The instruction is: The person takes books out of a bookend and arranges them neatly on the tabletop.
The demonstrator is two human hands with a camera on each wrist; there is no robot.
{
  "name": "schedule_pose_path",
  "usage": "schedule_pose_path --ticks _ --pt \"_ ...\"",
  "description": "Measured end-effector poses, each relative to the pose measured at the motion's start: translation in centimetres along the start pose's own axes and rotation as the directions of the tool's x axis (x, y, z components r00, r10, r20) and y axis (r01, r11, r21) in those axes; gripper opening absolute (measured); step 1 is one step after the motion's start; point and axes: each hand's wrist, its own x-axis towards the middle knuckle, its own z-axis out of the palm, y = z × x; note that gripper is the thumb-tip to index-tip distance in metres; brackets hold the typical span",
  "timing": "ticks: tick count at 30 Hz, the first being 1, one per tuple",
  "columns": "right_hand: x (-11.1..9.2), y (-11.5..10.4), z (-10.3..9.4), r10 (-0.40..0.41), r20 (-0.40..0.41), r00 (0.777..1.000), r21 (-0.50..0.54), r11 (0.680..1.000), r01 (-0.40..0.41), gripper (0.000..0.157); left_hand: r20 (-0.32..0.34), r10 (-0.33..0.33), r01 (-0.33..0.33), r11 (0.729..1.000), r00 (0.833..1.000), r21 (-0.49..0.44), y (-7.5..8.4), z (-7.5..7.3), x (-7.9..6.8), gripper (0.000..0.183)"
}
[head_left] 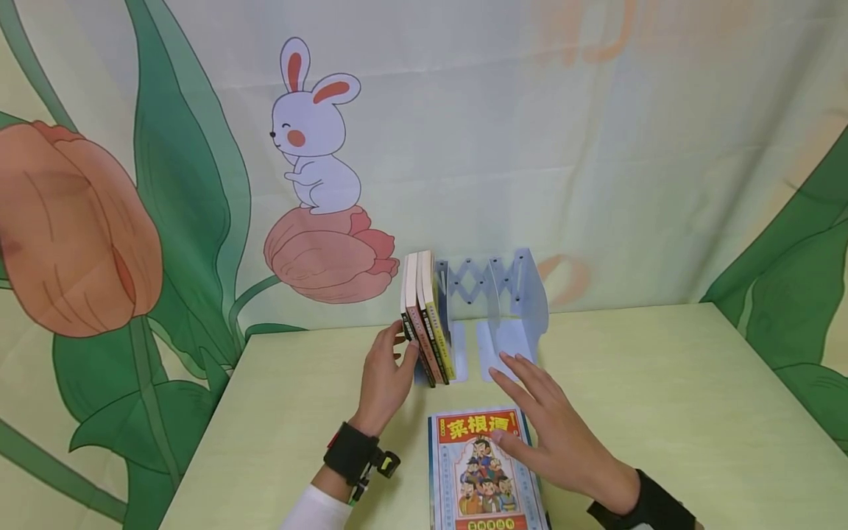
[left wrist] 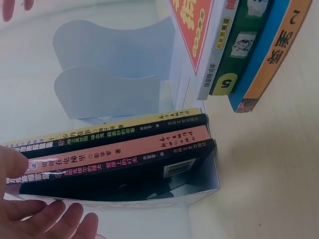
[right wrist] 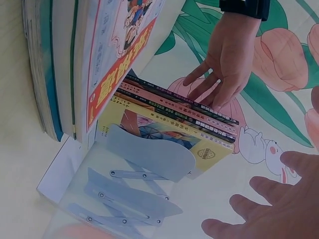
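Observation:
Several slim books (head_left: 424, 316) stand upright, leaning slightly, in the left compartment of a pale blue expandable bookend rack (head_left: 530, 294). Their black, pink and yellow spines (left wrist: 119, 155) face the front. My left hand (head_left: 387, 383) is at the left side of this row, its thumb by the spines and its fingers loosely spread along the outer side. My right hand (head_left: 563, 434), fingers spread and holding nothing, hovers over the right edge of a stack of books. The top book (head_left: 486, 471) has a red title band and cartoon figures.
The other rack compartments, right of the upright books, hold no books; a crisscross lattice (head_left: 470, 280) joins the dividers. The stack lies in front of the rack on the pale table (head_left: 662, 397). Behind hangs a printed cloth (head_left: 464, 132) with a rabbit and tulips.

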Motion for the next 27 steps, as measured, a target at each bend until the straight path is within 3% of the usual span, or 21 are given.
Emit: schedule_pose_path --ticks 14,27 --pt "0.2 0.0 0.2 -0.016 -0.002 1.0 0.004 1.0 0.016 0.075 -0.028 0.026 -0.025 0.999 0.999 0.049 -0.1 -0.1 0.8 0.036" --pt "0.3 0.0 0.3 -0.021 -0.007 1.0 0.018 1.0 0.022 0.073 -0.044 0.055 -0.052 0.996 0.998 0.067 0.1 -0.4 1.2 0.037"
